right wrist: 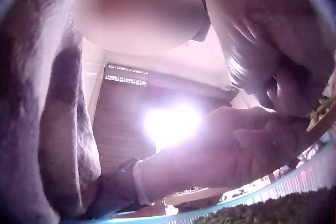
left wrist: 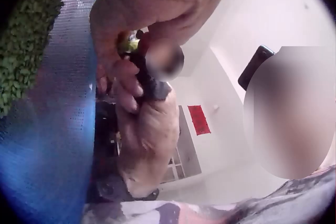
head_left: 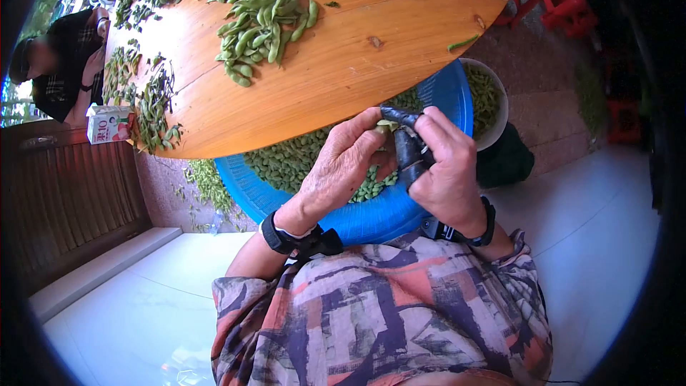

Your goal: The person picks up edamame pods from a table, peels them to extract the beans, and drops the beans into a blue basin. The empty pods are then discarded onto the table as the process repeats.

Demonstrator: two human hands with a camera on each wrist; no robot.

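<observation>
In the head view a small green soybean pod (head_left: pixel 386 125) is between my two hands, above a blue basket (head_left: pixel 232 186) of shelled green beans (head_left: pixel 286 164). My left hand (head_left: pixel 330 168) pinches the pod between thumb and index finger. From the other side my right hand (head_left: pixel 454 171) holds it, with black coverings (head_left: pixel 409 154) over its thumb and a finger. The left wrist view shows the pod (left wrist: pixel 131 44) close beside the black covering (left wrist: pixel 156 86). Its far side is hidden by the fingers. Both wrists wear black straps.
Heaps of soybean pods (head_left: pixel 268 18) lie on the wooden table (head_left: pixel 343 50), whose curved edge overhangs the basket. A pale bowl (head_left: pixel 504 104) of pods or husks stands right of the basket, near red stools (head_left: pixel 568 3). A carton (head_left: pixel 108 125) and another person (head_left: pixel 68 64) are at left.
</observation>
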